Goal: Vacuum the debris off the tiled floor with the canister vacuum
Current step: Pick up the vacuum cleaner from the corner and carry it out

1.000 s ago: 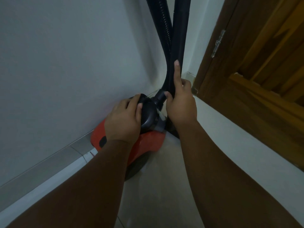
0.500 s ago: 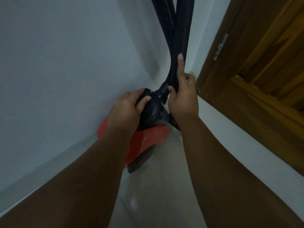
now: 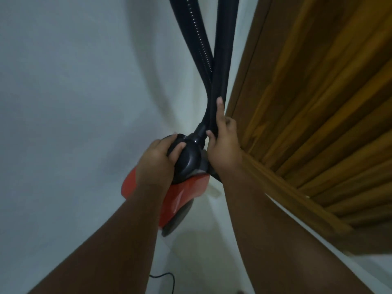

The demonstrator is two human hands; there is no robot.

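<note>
The red canister vacuum [image 3: 182, 196] stands on the pale tiled floor [image 3: 203, 257] close to the left wall. My left hand [image 3: 158, 164] grips its black handle and hose socket [image 3: 187, 160] on top. My right hand [image 3: 222, 145] grips the black wand [image 3: 222, 60] just above the socket, index finger stretched up along it. The ribbed black hose [image 3: 196, 32] rises from the socket and crosses behind the wand out of the frame's top. No debris shows on the visible floor.
A plain white wall [image 3: 74, 102] fills the left side. A wooden door [image 3: 318, 102] stands close on the right, right by my right forearm. A black power cord [image 3: 165, 276] lies on the floor at the bottom.
The view has swung and closed in; the vacuum sits more upright in frame, and the door now fills more of the right side. Both hands keep their holds. The cord has come into view.
</note>
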